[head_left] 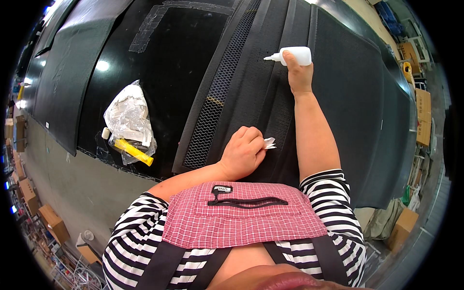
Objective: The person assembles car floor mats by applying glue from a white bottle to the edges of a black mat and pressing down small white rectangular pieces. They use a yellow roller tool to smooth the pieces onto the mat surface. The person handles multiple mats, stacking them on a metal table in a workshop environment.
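Note:
My right hand (300, 76) is wrapped round a white squeeze bottle (302, 56), held on its side with its narrow nozzle pointing left. Below the nozzle lies a long black textured panel (256, 87) with raised ridges and a strip of honeycomb mesh (215, 104) along its left part. Nearer to me, my left hand (243, 151) is closed on a crumpled white tissue (269, 143), whose end pokes out on the right side. That hand rests on or just over the panel; I cannot tell which.
A clear plastic bag of white pieces (128, 113) lies on the black table (169, 72), left of the panel. Beside it are a yellow tube-like handle (134, 151) and a small white cap (106, 133). Black sheets (350, 111) cover the right side. Cardboard boxes (423, 116) stand beyond.

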Available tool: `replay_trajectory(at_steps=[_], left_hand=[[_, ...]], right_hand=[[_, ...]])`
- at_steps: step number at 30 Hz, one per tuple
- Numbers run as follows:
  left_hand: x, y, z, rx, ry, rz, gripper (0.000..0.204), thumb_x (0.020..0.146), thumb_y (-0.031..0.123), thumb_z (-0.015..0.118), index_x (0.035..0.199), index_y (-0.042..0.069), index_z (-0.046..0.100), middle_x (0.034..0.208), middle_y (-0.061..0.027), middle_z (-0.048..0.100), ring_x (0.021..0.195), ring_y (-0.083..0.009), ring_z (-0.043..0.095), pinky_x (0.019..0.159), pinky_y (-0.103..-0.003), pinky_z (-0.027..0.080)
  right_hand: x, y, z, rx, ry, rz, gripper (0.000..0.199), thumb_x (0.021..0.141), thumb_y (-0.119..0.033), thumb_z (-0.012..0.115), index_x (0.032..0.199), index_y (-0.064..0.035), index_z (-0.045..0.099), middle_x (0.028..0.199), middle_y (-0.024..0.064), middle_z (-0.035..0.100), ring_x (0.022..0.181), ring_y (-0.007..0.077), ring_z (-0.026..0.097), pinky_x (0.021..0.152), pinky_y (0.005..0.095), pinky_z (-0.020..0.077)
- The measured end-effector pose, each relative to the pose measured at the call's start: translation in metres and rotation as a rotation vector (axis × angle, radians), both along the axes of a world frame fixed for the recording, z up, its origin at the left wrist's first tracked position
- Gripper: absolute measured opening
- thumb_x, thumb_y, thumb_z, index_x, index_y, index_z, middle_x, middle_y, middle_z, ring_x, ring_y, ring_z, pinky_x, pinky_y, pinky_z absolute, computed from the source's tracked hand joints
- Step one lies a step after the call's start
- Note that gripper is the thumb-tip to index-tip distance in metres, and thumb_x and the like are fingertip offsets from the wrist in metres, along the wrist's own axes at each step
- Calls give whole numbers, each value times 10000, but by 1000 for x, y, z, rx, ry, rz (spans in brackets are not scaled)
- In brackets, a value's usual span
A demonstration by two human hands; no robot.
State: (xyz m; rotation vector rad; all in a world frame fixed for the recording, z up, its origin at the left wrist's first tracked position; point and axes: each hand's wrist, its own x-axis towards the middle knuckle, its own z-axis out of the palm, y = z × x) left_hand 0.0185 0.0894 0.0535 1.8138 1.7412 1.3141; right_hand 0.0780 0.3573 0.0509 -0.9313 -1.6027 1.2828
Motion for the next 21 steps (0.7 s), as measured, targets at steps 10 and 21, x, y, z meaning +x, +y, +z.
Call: replay_trajectory(at_steps=[10, 21], left_hand=[[1, 1, -1, -15, 13, -21, 104, 775, 69, 704, 818, 44, 614, 945, -82, 571, 882, -269, 561, 796, -374, 476], [1, 2, 4, -27, 12, -21, 105, 779, 77, 709, 815, 44, 616, 950, -85, 575, 882, -268, 560, 801, -375, 475]], right_hand=[[-5, -7, 1, 99, -224, -7, 307, 849, -313, 737, 929, -17, 740, 826, 70, 734, 771, 170, 684, 732, 324, 522], [-1, 0, -1, 96, -88, -79, 314, 871, -302, 715, 911, 8, 733, 816, 48, 732, 772, 160, 685, 735, 316, 520]])
